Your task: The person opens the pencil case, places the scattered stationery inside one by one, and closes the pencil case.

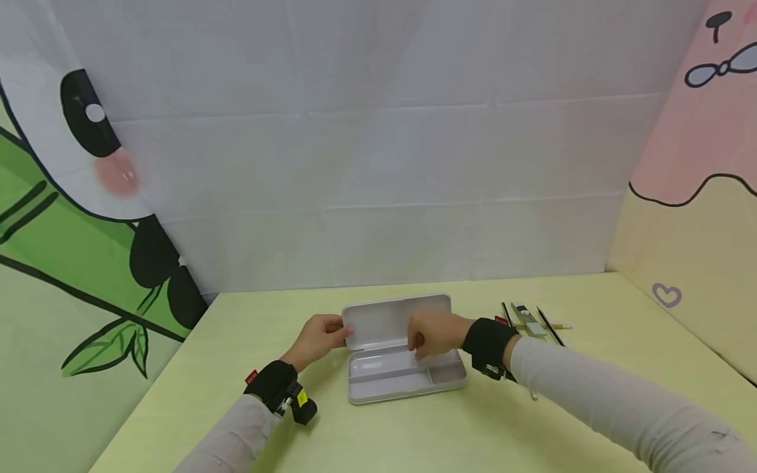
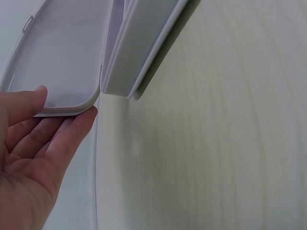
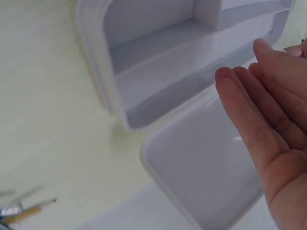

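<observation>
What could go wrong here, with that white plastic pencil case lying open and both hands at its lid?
The left hand pinches only a corner of the white plastic pencil case's raised lid, so the lid might slip and snap shut on the right hand over the tray. The light case could also skid on the smooth yellow-green table. The right sleeve could brush the pencils and pens lying close behind it.

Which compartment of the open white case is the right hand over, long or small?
The small square compartment at the right end of the white plastic pencil case. The right hand hovers just above it; the long compartment runs leftward, uncovered.
</observation>
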A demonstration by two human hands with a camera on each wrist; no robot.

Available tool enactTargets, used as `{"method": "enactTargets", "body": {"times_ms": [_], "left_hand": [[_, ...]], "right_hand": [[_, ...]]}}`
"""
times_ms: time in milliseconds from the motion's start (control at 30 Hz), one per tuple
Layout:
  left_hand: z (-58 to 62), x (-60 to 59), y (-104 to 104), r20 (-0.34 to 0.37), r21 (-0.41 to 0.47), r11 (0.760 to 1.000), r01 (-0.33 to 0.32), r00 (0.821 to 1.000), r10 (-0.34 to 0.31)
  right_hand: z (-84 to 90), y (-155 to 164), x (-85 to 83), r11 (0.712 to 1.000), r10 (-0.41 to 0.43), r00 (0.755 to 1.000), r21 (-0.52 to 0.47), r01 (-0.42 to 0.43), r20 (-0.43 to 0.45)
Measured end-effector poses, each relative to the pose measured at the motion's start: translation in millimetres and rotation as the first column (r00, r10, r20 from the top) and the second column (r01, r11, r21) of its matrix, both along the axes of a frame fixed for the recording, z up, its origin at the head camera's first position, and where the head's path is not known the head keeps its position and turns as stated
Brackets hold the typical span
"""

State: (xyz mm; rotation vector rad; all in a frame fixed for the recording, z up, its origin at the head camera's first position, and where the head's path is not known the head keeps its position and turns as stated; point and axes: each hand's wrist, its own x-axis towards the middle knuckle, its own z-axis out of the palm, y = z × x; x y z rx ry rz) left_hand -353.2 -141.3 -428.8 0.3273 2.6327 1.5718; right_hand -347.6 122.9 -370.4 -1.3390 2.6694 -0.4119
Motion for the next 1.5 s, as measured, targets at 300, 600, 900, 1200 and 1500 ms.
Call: {"method": "enactTargets", "body": {"times_ms": [300, 600, 900, 1200, 1500], "left_hand": [[2.4, -3.5, 2.2, 0.008, -0.004, 1.000, 0.004, 1.000, -0.004], [2.8, -5.8, 3.2, 0.006, -0.010, 1.000, 0.014, 1.000, -0.014], [1.6, -2.8, 1.8, -0.015, -0.007, 0.999, 0.036, 0.999, -0.036], [-0.7, -0.5, -4.6, -0.032, 0.020, 0.999, 0.044, 0.999, -0.043], [0.7, -0.4, -2.8, -0.021, 0.009, 0.999, 0.051, 0.998, -0.051]], "right_hand": [[19.0, 32.3, -6.7, 1.000, -0.004, 0.999, -0.009, 0.003, -0.050], [22.8, 70.4, -5.4, 0.994, -0.110, 0.993, -0.021, 0.109, -0.053], [23.1, 116.9, -0.7, 0.982, -0.174, 0.984, -0.079, 0.171, -0.032], [18.4, 150.9, 0.2, 0.966, -0.246, 0.969, -0.087, 0.243, -0.034], [13.3, 180.3, 4.2, 0.910, -0.403, 0.913, -0.138, 0.391, -0.070]]}}
